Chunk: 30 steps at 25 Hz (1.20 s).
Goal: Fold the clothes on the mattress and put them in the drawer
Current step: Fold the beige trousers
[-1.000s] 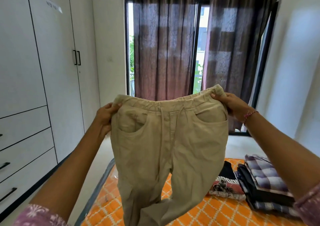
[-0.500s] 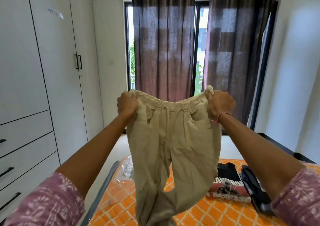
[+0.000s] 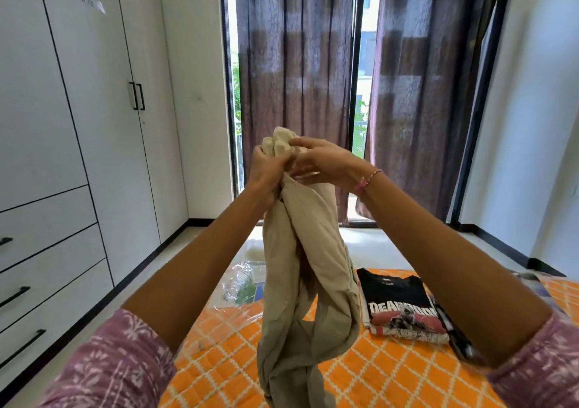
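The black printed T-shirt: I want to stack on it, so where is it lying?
In the head view, the black printed T-shirt lies folded on the orange mattress, right of the hanging beige trousers.

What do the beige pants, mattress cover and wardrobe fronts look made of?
Beige pants: woven cotton-like cloth, matte; soft creases, limp drape from the left hand and right hand.
Mattress cover: quilted fabric, probably; stitched diamond pattern puckers slightly.
Wardrobe fronts: smooth white laminate or painted board, satin; flat panels, faint sheen. Cannot tell which.
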Each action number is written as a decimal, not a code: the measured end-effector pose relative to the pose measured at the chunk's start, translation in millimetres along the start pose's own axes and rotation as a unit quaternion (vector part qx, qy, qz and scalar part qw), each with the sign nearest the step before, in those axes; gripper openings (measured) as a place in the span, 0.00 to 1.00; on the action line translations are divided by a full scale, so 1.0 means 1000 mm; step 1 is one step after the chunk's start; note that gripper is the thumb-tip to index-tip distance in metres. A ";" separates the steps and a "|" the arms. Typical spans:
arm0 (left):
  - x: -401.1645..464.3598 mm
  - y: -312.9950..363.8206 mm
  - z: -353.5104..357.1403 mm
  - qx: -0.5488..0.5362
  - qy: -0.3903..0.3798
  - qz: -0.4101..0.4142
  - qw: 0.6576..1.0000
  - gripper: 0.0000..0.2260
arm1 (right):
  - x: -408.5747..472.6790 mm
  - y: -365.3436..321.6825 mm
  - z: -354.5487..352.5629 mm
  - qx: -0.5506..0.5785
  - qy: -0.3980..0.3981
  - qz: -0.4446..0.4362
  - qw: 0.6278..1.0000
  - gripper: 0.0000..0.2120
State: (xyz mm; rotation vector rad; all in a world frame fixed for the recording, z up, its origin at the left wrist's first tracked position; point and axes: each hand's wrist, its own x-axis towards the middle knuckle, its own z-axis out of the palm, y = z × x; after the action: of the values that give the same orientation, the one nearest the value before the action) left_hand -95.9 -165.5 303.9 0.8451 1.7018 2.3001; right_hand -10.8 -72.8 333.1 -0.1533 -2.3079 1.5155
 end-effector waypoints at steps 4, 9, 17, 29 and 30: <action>-0.005 -0.005 -0.030 -0.079 -0.033 -0.036 0.996 0.11 | -0.006 0.053 -0.028 -0.071 0.242 -0.050 0.966 0.22; 0.005 -0.009 -0.070 -0.121 -0.120 -0.084 0.982 0.09 | -0.013 0.098 -0.014 0.086 0.006 0.096 0.992 0.12; -0.016 -0.084 -0.087 -0.018 -0.109 -0.173 0.979 0.17 | 0.013 0.046 -0.042 -0.141 0.031 0.030 0.989 0.05; -0.028 -0.099 -0.092 -0.184 -0.192 -0.240 0.933 0.20 | 0.020 0.095 -0.061 0.298 0.155 0.158 0.929 0.14; -0.032 -0.105 -0.090 -0.119 -0.200 -0.256 0.938 0.21 | 0.019 0.106 -0.058 0.318 0.148 0.161 0.923 0.14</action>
State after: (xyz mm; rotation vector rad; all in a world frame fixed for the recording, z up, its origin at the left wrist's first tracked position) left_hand -136.9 -218.4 179.3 0.6615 1.2514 1.7867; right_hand -19.0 26.0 262.6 -0.5573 -1.5137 2.1513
